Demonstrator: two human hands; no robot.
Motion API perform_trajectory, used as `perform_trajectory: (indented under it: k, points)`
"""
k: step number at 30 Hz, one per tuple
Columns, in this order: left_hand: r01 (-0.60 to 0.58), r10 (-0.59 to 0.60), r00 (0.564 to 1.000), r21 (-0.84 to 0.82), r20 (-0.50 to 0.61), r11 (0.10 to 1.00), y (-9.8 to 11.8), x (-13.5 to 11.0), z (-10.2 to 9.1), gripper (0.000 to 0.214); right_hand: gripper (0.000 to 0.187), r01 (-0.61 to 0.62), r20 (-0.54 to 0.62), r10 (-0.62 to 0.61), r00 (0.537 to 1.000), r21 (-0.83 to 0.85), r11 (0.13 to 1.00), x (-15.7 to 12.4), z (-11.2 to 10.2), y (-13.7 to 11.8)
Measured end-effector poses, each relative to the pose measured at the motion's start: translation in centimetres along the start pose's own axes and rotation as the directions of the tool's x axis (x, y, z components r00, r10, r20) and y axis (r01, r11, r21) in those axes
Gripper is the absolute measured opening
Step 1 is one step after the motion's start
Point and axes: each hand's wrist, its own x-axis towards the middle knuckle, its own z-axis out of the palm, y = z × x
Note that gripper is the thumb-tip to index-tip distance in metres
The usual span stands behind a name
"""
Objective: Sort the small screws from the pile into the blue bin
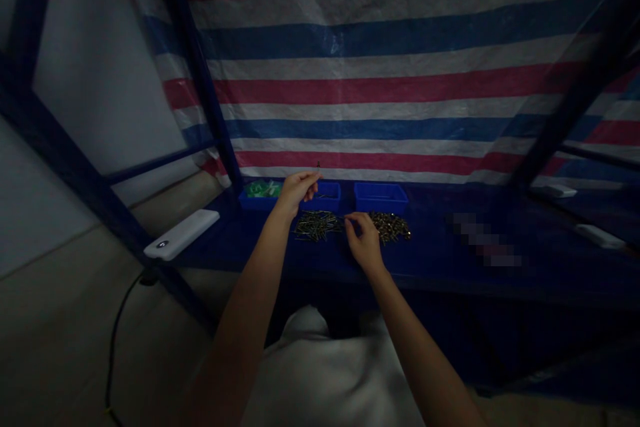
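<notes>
My left hand (299, 189) is raised in front of the blue bins, thumb and forefinger pinched on a small screw (319, 165) whose dark end sticks up above the fingertips. Lower and to the right, my right hand (364, 239) has its fingertips pressed together just over the table; whatever they hold is too small and dark to make out. A pile of long thin screws (316, 227) lies between the two hands. Shorter brass-coloured metal pieces (393, 227) form a second pile, partly hidden behind my right hand.
Along the back of the blue table (430, 260) stand a bin with green pieces (263, 189), a bin (330, 195) partly behind my left hand, and another blue bin (381, 197). A white power bank (183, 233) lies left. Blue posts and striped sheeting (350, 90) enclose the table.
</notes>
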Motion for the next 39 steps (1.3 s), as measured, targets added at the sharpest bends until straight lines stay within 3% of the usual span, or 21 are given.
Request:
perform_trajectory:
  k: [4,8,11,14,18,21,26,30,39]
  points:
    - [0.135,-0.136,0.991,-0.046,-0.017,0.990,-1.3,1.8,0.1,0.024,0.015,-0.007,0.009,0.007,1.000,0.001,1.000,0.0,0.0,0.0]
    - [0.208,-0.208,0.978,-0.066,0.001,0.976,-2.2,1.7,-0.3,0.031,0.015,-0.010,0.010,0.010,1.000,-0.008,1.000,0.1,0.1,0.2]
    - [0.166,-0.169,0.985,-0.066,-0.043,0.984,-2.6,0.4,-0.8,0.030,0.016,-0.012,0.028,0.014,1.000,-0.067,0.998,0.1,0.1,0.5]
    - [0.121,-0.128,0.988,-0.085,-0.087,0.989,-3.3,-1.5,-1.2,0.029,0.016,-0.047,0.084,0.071,0.994,-0.260,0.965,-0.1,0.2,0.4]
    - [0.078,-0.094,0.984,-0.110,-0.153,0.991,-5.2,-4.6,-0.8,0.032,0.015,-0.049,0.163,0.167,0.972,-0.555,0.830,-0.4,0.6,-0.1]
    - [0.056,-0.074,0.977,-0.092,-0.201,0.994,-6.6,-6.7,0.1,0.033,0.015,-0.023,0.205,0.212,0.956,-0.665,0.747,-0.5,0.9,-0.3]
    - [0.029,-0.039,0.976,-0.050,-0.212,0.998,-7.9,-8.3,0.9,0.034,0.018,-0.004,0.285,0.313,0.906,-0.733,0.680,-0.1,1.1,-0.5]
    - [-0.005,0.009,0.988,0.031,-0.156,1.000,-8.4,-8.3,0.8,0.034,0.020,0.013,0.315,0.339,0.887,-0.750,0.662,0.1,1.2,-0.9]
    - [-0.053,0.077,0.994,0.283,-0.074,0.958,-8.7,-8.5,1.0,0.027,0.017,0.119,0.389,0.255,0.885,-0.719,0.685,1.4,-0.2,-1.1]
